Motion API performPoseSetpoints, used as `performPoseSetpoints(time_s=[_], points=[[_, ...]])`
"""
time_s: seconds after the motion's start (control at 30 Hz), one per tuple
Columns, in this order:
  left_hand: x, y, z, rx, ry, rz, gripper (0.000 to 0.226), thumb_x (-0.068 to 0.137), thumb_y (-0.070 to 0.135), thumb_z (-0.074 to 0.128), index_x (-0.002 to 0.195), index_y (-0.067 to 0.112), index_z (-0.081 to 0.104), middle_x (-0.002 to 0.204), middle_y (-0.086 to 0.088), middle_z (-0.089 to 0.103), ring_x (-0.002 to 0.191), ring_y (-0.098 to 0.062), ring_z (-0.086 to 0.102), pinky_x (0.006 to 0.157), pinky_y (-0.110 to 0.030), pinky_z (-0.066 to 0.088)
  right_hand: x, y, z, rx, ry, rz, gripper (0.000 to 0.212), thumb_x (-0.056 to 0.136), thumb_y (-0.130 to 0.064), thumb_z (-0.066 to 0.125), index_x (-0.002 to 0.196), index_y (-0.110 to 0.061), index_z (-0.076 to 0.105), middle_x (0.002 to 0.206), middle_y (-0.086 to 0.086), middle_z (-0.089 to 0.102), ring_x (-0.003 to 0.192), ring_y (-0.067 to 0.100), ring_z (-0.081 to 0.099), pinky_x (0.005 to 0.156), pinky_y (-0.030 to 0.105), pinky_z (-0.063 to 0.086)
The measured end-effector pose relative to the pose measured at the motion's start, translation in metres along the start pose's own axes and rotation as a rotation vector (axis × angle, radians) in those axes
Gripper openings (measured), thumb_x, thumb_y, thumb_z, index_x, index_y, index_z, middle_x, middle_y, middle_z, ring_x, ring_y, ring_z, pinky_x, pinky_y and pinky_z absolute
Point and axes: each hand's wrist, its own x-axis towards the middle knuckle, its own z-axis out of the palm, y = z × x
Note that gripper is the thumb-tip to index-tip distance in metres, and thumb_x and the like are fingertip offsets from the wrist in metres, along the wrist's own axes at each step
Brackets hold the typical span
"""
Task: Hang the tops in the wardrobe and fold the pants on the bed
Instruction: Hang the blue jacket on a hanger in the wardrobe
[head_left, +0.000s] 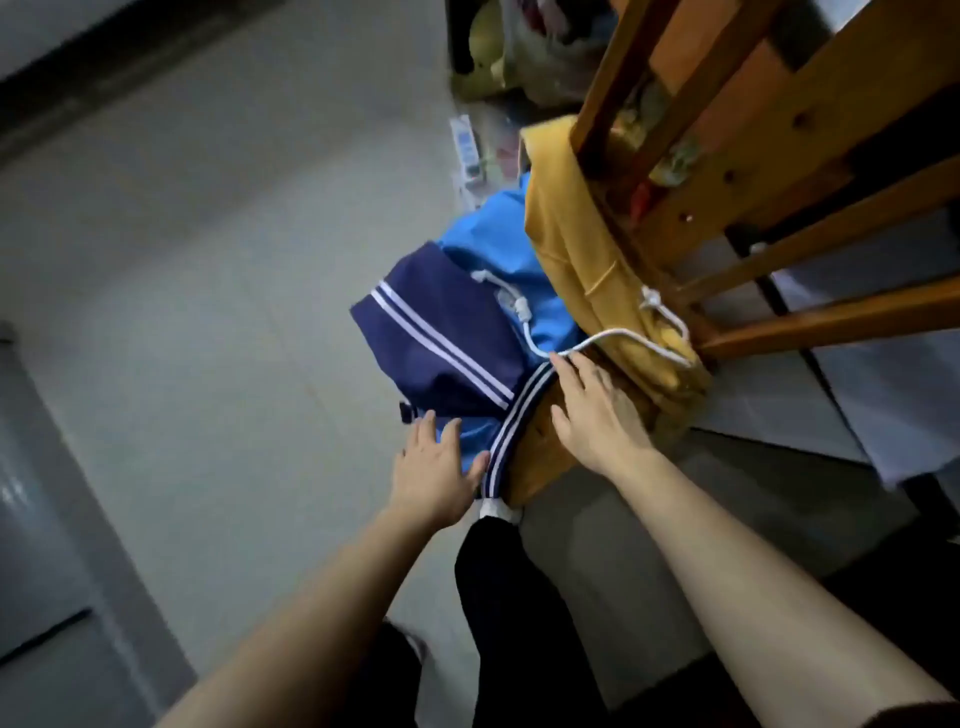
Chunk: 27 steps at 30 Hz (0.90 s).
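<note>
1. The left hand (436, 467) is reaching forward with its fingers straight and slightly spread. The fingertips are lying on the light-blue fabric and are gripping nothing.
2. The right hand (597, 410) is stretching out palm down with its fingers extended and apart, and is holding nothing. Its foremost fingertip is sitting at the white drawstring (618, 335); contact cannot be confirmed.
3. The blue garment (493, 244), with its navy panel and white stripes, is hanging over the edge of the wooden chair (779, 171), just ahead of both hands. One striped navy band is running down between the two hands.
4. The yellow garment (571, 234) is lying on the same chair, touching the blue one on its right side, with the drawstring trailing across it.
5. Whether either garment is a top or pants cannot be told.
6. The person's dark trouser leg (519, 597) is showing below the hands, above the grey floor (208, 260).
</note>
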Motion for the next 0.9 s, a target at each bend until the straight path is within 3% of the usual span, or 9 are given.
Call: performPoseSetpoints(time_s=[0.13, 0.23, 0.27, 0.33, 0.4, 0.53, 0.63, 0.73, 0.9], points=[[0.048, 0.005, 0.061, -0.006, -0.018, -0.098, 0.096, 0.083, 0.071, 0.051, 0.154, 0.019, 0.013, 0.163, -0.011, -0.004, 0.149, -0.031, 0.003, 0.115, -0.046, 0.023, 0.042, 0.02, 0.05, -0.088, -0.099, -0.094, 0.082, 0.088, -0.012, 0.055, 0.159, -0.018, 0.014, 0.165, 0.009, 0.011, 0.149, 0.029, 0.016, 0.116, 0.043, 0.029], [0.072, -0.003, 0.086, 0.041, 0.03, -0.123, 0.11, 0.074, 0.067, 0.066, 0.153, 0.02, 0.006, 0.161, -0.011, -0.013, 0.147, -0.036, 0.011, 0.109, -0.049, 0.033, 0.058, 0.021, 0.076, -0.134, -0.085, -0.137, 0.076, 0.093, -0.019, 0.056, 0.158, -0.017, 0.017, 0.16, 0.008, 0.027, 0.143, 0.03, 0.029, 0.115, 0.043, 0.028], [0.076, -0.004, 0.088, 0.015, 0.052, -0.111, 0.105, 0.074, 0.056, 0.072, 0.151, 0.02, 0.011, 0.16, -0.012, -0.012, 0.14, -0.038, 0.026, 0.102, -0.048, 0.04, 0.061, 0.018, 0.079, -0.127, -0.062, -0.139, 0.073, 0.094, -0.023, 0.058, 0.157, -0.017, 0.021, 0.154, 0.008, 0.034, 0.137, 0.03, 0.035, 0.111, 0.043, 0.032], [0.079, -0.006, 0.086, -0.059, 0.102, -0.073, 0.076, 0.077, 0.026, 0.073, 0.139, 0.018, 0.031, 0.158, -0.015, 0.001, 0.111, -0.041, 0.053, 0.077, -0.043, 0.048, 0.068, 0.009, 0.081, -0.129, -0.018, -0.122, 0.068, 0.095, -0.027, 0.061, 0.154, -0.018, 0.029, 0.141, 0.008, 0.043, 0.125, 0.031, 0.044, 0.102, 0.044, 0.039], [0.075, -0.012, 0.078, -0.076, 0.16, -0.02, 0.05, 0.076, 0.007, 0.065, 0.121, 0.012, 0.044, 0.149, -0.015, 0.024, 0.088, -0.043, 0.057, 0.063, -0.039, 0.04, 0.07, -0.004, 0.08, -0.169, -0.008, -0.128, 0.065, 0.095, -0.029, 0.063, 0.151, -0.019, 0.033, 0.134, 0.009, 0.045, 0.119, 0.031, 0.047, 0.098, 0.043, 0.04], [0.063, -0.04, 0.041, -0.114, 0.325, -0.045, 0.025, 0.08, 0.012, 0.057, 0.104, 0.009, 0.051, 0.101, -0.016, 0.055, 0.081, -0.04, 0.053, 0.062, -0.042, 0.039, 0.069, -0.034, 0.071, -0.307, -0.005, -0.153, 0.062, 0.09, -0.028, 0.065, 0.146, -0.024, 0.039, 0.131, 0.009, 0.044, 0.116, 0.03, 0.045, 0.095, 0.041, 0.037], [0.052, -0.062, 0.005, -0.259, 0.508, -0.196, 0.017, 0.078, 0.01, 0.048, 0.095, 0.015, 0.047, 0.076, -0.01, 0.055, 0.065, -0.034, 0.044, 0.056, -0.039, 0.033, 0.061, -0.07, 0.065, -0.313, 0.064, -0.162, 0.036, 0.096, -0.025, 0.053, 0.131, -0.027, 0.056, 0.137, 0.01, 0.044, 0.121, 0.032, 0.042, 0.098, 0.042, 0.03], [0.028, -0.087, -0.031, -0.227, 0.612, -0.151, 0.019, 0.076, 0.01, 0.047, 0.093, 0.017, 0.047, 0.069, -0.004, 0.049, 0.061, -0.033, 0.042, 0.055, -0.035, 0.028, 0.05, -0.113, 0.052, -0.23, 0.151, -0.159, 0.031, 0.1, -0.023, 0.043, 0.124, -0.026, 0.064, 0.146, 0.011, 0.044, 0.134, 0.033, 0.038, 0.104, 0.045, 0.024], [-0.031, -0.132, -0.102, -0.194, 0.797, -0.048, 0.018, 0.073, 0.014, 0.048, 0.089, 0.013, 0.055, 0.07, -0.017, 0.063, 0.06, -0.043, 0.056, 0.052, -0.034, 0.029, 0.027, -0.177, -0.001, -0.324, 0.188, -0.194, 0.028, 0.1, -0.022, 0.039, 0.12, -0.024, 0.058, 0.121, 0.006, 0.057, 0.115, 0.032, 0.048, 0.09, 0.042, 0.033]])
